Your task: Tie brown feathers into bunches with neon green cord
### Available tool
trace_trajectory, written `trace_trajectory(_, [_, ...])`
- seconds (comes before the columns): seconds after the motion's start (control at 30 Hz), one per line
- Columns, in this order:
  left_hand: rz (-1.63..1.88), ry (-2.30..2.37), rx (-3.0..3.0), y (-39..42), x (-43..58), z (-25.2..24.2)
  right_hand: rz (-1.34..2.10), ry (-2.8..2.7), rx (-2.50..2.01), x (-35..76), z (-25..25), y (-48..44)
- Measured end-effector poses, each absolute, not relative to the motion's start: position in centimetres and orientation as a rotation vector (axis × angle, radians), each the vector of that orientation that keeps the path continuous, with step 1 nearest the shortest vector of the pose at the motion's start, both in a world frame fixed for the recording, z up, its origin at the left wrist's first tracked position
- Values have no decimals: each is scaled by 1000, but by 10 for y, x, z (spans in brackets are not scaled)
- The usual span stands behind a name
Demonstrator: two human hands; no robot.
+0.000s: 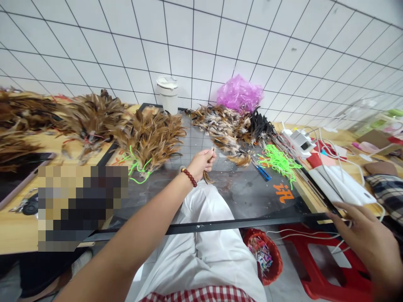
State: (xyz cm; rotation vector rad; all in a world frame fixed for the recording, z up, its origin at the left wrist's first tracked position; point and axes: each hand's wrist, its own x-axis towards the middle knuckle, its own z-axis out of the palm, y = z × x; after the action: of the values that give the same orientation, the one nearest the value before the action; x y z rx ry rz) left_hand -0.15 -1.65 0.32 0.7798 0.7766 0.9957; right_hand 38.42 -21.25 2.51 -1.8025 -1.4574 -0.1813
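Observation:
My left hand (203, 163), wearing a beaded bracelet, is closed in a pinch above the dark tabletop (239, 188). Brown feathers (207, 178) poke out beneath its fingers, and a small tip shows above them. At the right, my right hand (371, 239) reaches over the table's corner, thumb and fingers apart, close to some dark thin rods (317, 191). I see nothing in it. Ahead of my left hand lies a loose heap of mottled feathers (220, 121). To its left is a bundle of brown feathers (154, 134) with green ties.
Bright green cords (278, 161) and blue snips (262, 172) lie right of centre. A white lidded cup (168, 94) and a pink plastic bag (239, 94) stand by the wall. Below the table are a red bin (277, 262) and a red stool (302, 268).

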Motion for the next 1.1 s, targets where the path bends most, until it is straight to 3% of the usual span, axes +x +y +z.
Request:
trace_trajectory(0.07, [996, 770, 779, -16, -2, 3, -281, -1715, -1760, 354, 35, -185])
trace_trajectory(0.23, [994, 764, 764, -15, -3, 3, -99, -2174, -1459, 250, 40, -92])
trace_trajectory(0.47, [985, 760, 741, -14, -4, 4, -176, -2340, -1662, 189, 2, -3])
trace_trajectory(0.73, [982, 737, 723, -13, -5, 2, 259, -1755, -1236, 209, 11, 7])
trace_trajectory(0.87, [1041, 727, 706, -13, -5, 0, 374, -2028, -956, 205, 17, -3])
trace_trajectory(0.97, [1076, 719, 682, -13, -5, 0, 282, -2253, -993, 212, 6, -3])
trace_trajectory(1.1, [1074, 726, 671, -13, -5, 1, -17, -2115, -1258, 227, -11, 4])
